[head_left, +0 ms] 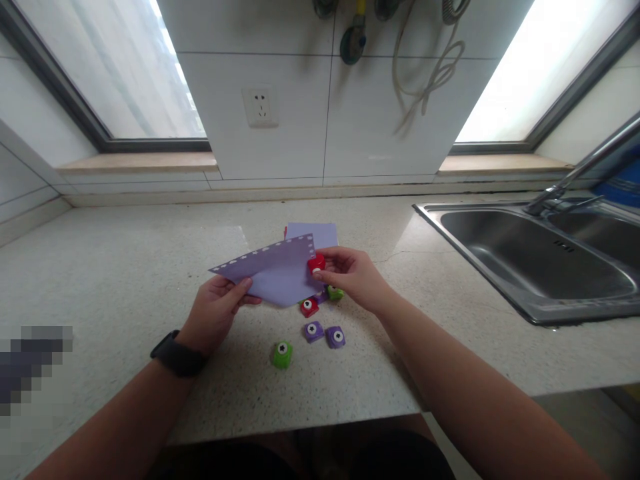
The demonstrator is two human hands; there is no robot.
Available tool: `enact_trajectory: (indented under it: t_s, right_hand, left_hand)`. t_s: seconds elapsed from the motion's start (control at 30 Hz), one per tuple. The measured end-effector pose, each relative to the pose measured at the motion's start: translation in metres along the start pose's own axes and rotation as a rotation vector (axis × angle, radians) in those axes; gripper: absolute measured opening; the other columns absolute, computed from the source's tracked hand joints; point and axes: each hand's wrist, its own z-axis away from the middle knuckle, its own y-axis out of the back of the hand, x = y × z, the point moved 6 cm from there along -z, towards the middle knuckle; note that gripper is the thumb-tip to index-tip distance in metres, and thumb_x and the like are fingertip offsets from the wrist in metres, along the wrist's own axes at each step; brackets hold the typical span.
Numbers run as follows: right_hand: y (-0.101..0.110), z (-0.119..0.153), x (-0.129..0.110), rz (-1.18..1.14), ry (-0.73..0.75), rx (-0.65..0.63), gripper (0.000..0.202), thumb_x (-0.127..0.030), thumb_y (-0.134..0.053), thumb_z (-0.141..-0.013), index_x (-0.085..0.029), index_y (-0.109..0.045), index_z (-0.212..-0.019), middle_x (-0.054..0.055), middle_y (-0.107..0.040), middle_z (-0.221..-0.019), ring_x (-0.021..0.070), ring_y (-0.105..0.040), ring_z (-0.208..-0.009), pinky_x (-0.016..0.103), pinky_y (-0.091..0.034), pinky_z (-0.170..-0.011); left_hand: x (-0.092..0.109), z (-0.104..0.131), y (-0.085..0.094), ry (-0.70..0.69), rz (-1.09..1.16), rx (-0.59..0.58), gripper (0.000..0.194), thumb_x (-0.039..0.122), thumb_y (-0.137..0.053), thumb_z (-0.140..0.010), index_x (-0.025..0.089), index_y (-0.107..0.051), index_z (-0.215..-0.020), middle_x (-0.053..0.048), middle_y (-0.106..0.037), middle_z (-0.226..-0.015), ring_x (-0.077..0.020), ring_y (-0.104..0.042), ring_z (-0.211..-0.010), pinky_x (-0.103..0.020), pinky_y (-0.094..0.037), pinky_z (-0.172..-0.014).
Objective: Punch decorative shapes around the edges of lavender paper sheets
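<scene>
My left hand point(220, 303) pinches the lower left part of a purple sheet of paper point(280, 280), which is tilted above the counter. A row of small punched holes runs along its far edge and down its right side. On that right edge sits a red craft punch point(316, 265), gripped by the fingers and thumb of my right hand point(353, 273). Below the paper lie another red punch point(309, 307), two purple punches point(313, 331) and a green punch point(283, 355). One more green punch point(335, 292) is partly hidden by my right hand.
Behind the held sheet lies a stack of paper point(320, 233), purple on top with a bit of red showing. A steel sink point(530, 260) with a faucet point(555, 193) is set into the speckled counter point(125, 267) at right. A tiled wall with a socket point(260, 107) rises behind.
</scene>
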Motion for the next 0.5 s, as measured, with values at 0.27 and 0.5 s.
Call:
enact_trajectory:
  t_s: [0.27, 0.5]
  right_hand:
    - [0.0002, 0.0009, -0.0038, 0.088, 0.078, -0.010, 0.048, -0.035, -0.094, -0.070, -0.022, -0.078, -0.113, 0.004, -0.080, -0.097, 0.0151, -0.072, -0.078, 0.037, -0.063, -0.082]
    - [-0.0002, 0.0014, -0.0032, 0.074, 0.051, -0.029, 0.047, -0.036, -0.093, -0.071, -0.021, -0.078, -0.113, 0.005, -0.081, -0.098, 0.0165, -0.074, -0.080, 0.039, -0.064, -0.083]
  left_hand:
    - [0.0009, 0.0005, -0.0003, 0.007, -0.016, -0.001, 0.033, 0.034, -0.094, -0.071, 0.013, -0.075, -0.089, -0.005, -0.077, -0.082, -0.0149, -0.072, -0.064, -0.028, -0.066, -0.065]
    - [0.0024, 0.0004, 0.0001, -0.001, -0.027, 0.034, 0.036, 0.036, -0.095, -0.068, 0.014, -0.074, -0.086, -0.004, -0.076, -0.079, -0.0153, -0.071, -0.060, -0.028, -0.066, -0.063]
